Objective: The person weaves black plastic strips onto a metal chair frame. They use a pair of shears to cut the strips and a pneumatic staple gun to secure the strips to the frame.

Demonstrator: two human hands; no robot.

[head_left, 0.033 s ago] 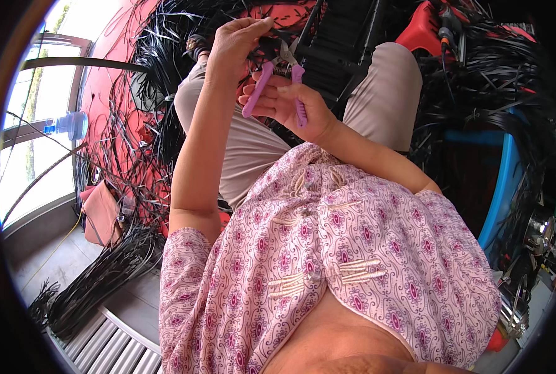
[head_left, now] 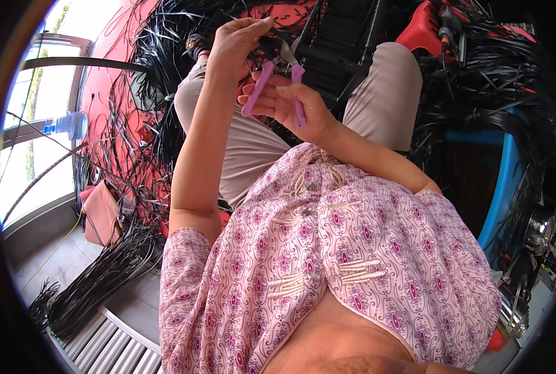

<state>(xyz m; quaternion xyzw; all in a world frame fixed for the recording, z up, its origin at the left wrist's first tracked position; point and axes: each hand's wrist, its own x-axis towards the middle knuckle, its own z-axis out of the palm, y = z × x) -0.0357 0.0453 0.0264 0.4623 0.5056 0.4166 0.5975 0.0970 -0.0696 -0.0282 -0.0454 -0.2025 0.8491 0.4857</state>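
Note:
My right hand (head_left: 290,106) holds pruning shears (head_left: 300,106) with purple handles. The handles stand apart, one along my fingers and the other across my palm by the thumb, and the blades point up and away. Left of and beyond the blades is my left hand (head_left: 244,37), raised with its fingers pinched together. What they hold cannot be made out against the dark strips behind. Just past both hands, between my knees, stands a black frame (head_left: 337,53) with black strips across it.
Loose black strips (head_left: 159,37) lie in heaps on both sides. At the right are a red plastic stool (head_left: 420,30), a power tool (head_left: 445,31) and a blue-rimmed bin (head_left: 505,181). A pink bag (head_left: 99,213) and a strip bundle (head_left: 106,283) rest on the left floor.

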